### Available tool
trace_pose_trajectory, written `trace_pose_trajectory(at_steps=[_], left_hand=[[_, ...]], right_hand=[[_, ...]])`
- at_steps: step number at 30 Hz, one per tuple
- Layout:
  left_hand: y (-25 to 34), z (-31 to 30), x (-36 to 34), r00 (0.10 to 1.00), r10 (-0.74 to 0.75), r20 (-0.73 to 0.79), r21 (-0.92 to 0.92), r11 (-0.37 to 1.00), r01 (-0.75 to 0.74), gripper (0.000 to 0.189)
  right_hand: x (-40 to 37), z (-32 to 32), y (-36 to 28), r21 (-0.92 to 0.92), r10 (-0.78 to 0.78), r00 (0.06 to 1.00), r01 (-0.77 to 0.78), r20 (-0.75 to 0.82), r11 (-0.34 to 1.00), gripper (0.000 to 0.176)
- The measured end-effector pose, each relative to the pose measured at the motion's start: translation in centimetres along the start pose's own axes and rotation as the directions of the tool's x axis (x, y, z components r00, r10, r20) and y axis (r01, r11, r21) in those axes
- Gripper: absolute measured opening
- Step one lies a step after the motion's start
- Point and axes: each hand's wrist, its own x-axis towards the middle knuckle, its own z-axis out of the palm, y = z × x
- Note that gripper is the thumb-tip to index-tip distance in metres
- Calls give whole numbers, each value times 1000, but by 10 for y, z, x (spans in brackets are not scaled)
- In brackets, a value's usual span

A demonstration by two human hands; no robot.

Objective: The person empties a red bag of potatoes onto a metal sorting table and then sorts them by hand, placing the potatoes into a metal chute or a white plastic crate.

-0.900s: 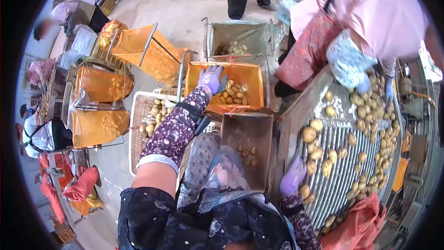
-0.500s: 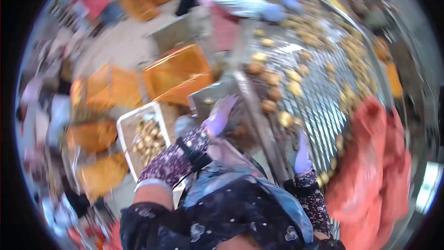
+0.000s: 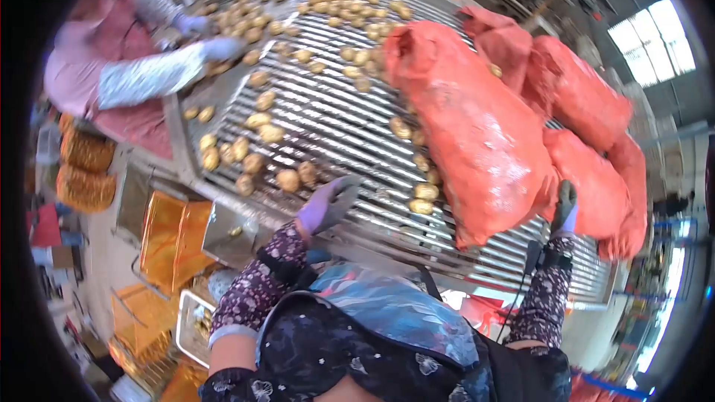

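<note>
My left hand [image 3: 329, 202], in a purple glove with a dark grey front, hovers at the near edge of a slatted metal sorting table [image 3: 395, 216]. Its fingers are spread, and nothing is in them. Loose potatoes [image 3: 288, 180] lie just beyond it on the slats. A full red sack [image 3: 484, 141] lies slanting across the table. My right hand [image 3: 566, 208], gloved alike, is at this sack's near right end, its fingers against a gathered fold. The thumb side is partly hidden. More red sacks [image 3: 585, 93] lie behind and to the right.
A co-worker in pink with silvery sleeves [image 3: 153, 74] handles potatoes at the table's far left. Orange crates [image 3: 190, 242], a metal chute [image 3: 231, 231] and a white crate [image 3: 186, 327] stand below left. A dark cable [image 3: 514, 305] hangs by my right forearm.
My view has swung to the right, towards the red sacks. My right hand has gone from the table's near edge to the sack. My left hand has come from above the chute to the table edge.
</note>
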Motion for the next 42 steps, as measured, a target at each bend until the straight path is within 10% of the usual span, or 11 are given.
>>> trace_pose_trajectory(at_steps=[3, 7, 10, 15, 21, 23, 25, 29, 33, 36, 42], left_hand=[[22, 5, 24, 999, -20, -28, 102, 995, 23, 34], [62, 36, 85, 968, -244, -60, -174, 957, 231, 37], [83, 58, 137, 930, -174, 323, -375, 879, 295, 5], [37, 71, 212, 894, -244, 376, -638, 631, 441, 75], [52, 85, 233, 837, 539, 89, -516, 744, -425, 49], [69, 77, 240, 862, 505, 39, -628, 683, -372, 50], [87, 65, 251, 967, 161, 197, -927, 351, 131, 50], [109, -22, 258, 839, 386, 383, -756, 653, 44, 45], [122, -69, 174, 994, -20, -106, -4, 1000, 20, 37], [86, -87, 108, 888, -424, -179, -154, 903, 400, 53], [10, -83, 59, 966, -131, -225, -366, 930, 41, 46]], right_hand=[[-2, -40, 66, 27, 560, 827, -561, 41, 827, 68], [-19, 14, 42, 696, 309, 877, -481, 369, 533, 71], [7, 22, 47, 711, 279, 879, -477, 387, 517, 70], [9, 17, 67, 660, 322, 844, -536, 428, 526, 69], [-14, 27, 52, 624, 319, 827, -560, 464, 545, 68], [-33, 34, 41, 613, 306, 821, -566, 482, 552, 68], [-57, 46, 24, 600, 289, 807, -580, 515, 551, 68], [-122, 98, -26, 545, 250, 725, -661, 642, 516, 68], [-163, 147, -60, 419, 267, 613, -738, 743, 529, 69], [-159, 166, -70, 403, 114, 580, -681, 807, 612, 68], [-146, 147, -51, -88, 364, 520, -480, 773, 873, 67]])
